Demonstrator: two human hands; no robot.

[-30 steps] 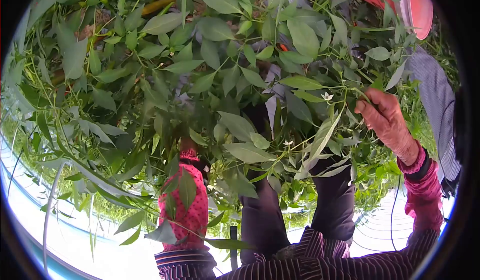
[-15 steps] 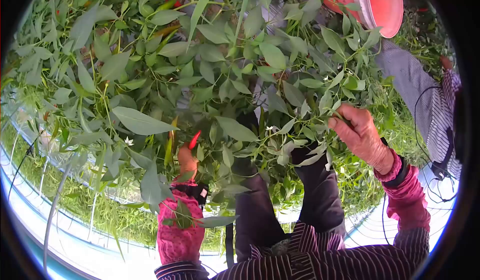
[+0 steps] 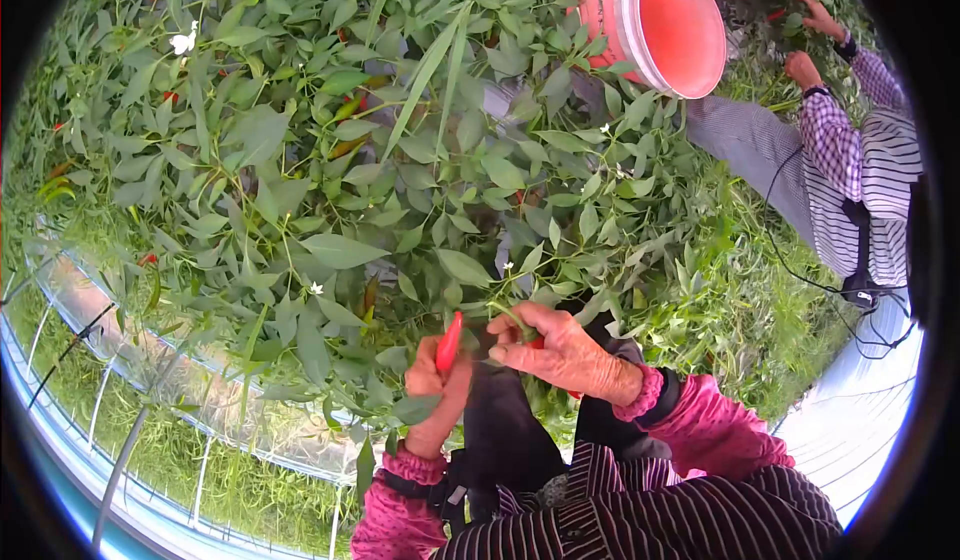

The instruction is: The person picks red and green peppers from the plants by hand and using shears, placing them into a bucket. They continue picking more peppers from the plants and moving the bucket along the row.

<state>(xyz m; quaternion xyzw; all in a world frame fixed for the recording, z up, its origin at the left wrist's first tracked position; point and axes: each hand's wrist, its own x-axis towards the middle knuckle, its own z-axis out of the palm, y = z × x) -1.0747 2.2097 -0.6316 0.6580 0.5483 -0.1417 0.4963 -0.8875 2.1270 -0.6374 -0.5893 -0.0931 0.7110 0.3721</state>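
My left hand (image 3: 438, 390) is closed around a red chili pepper (image 3: 450, 344), whose pointed tip sticks up past the fingers. Close beside it, my right hand (image 3: 575, 352) is curled shut on another red chili pepper (image 3: 537, 342); a green stem (image 3: 508, 314) shows at its fingertips, and the palm hides most of the fruit. Both hands meet in front of my dark trousers, just below the leafy pepper plants (image 3: 340, 251). White flowers and several red peppers show among the leaves.
A pinkish-red bucket (image 3: 632, 30) with a white rim stands among the plants at upper right, another behind it. A co-worker in a checked sleeve (image 3: 830, 135) reaches into plants at far right. A grey pole (image 3: 123, 465) and plastic sheeting lie at lower left.
My right hand has left the plant's branch and moved left and down, now with a red pepper. My left hand has moved right to meet it. The view has shifted, showing more of the co-worker.
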